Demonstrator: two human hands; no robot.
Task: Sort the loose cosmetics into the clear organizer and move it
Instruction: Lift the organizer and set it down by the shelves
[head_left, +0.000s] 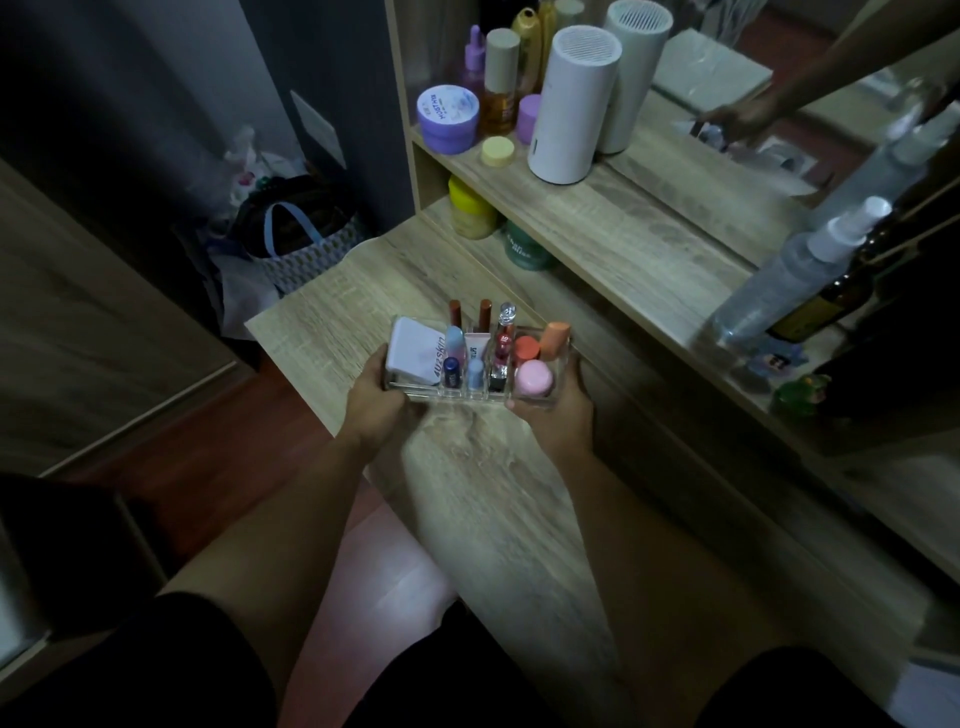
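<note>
Left hand (375, 402): fingers curled, gripping the left end of the clear organizer (415, 392).
Right hand (553, 410): fingers curled, gripping the organizer's right end.
Organizer: centre of frame, over the wooden tabletop (493, 493), filled with cosmetics (501, 343).

Left hand (376, 402): bare, no ring or watch showed; fingers (410, 410) short and plain.
Right hand (553, 410): bare too, nothing worn at the wrist behind the fingers (511, 404).
Forearms: both bare from the fingers back to the elbows, no bracelet, no cuff.
Sleeves (130, 670): black, short, one on each upper arm, far back from the fingers; plain dark cloth with no print or marking that could be made out.
</note>
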